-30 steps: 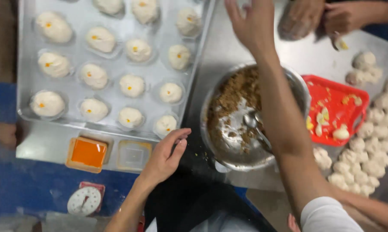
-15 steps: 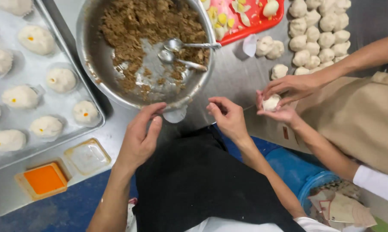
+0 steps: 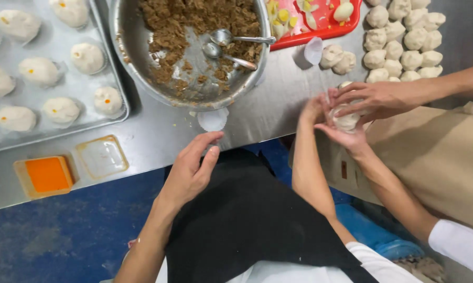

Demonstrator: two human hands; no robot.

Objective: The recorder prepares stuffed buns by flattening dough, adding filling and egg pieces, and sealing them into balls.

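Fingers of the right hand (image 3: 314, 109), at centre right, are hidden behind a co-worker's hands (image 3: 362, 105) cupping a dough ball (image 3: 345, 120); its grip cannot be told. Left hand (image 3: 192, 167), lower centre, is loosely open, empty, below a paper cup liner (image 3: 213, 119). Since half a second ago, the right hand has risen toward the co-worker.

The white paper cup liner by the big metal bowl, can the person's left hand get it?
Probably yes. The left hand is open at the steel table's edge, fingertips just below the white paper cup liner. Nothing lies between them, and the round metal bowl of brown filling sits just beyond it.
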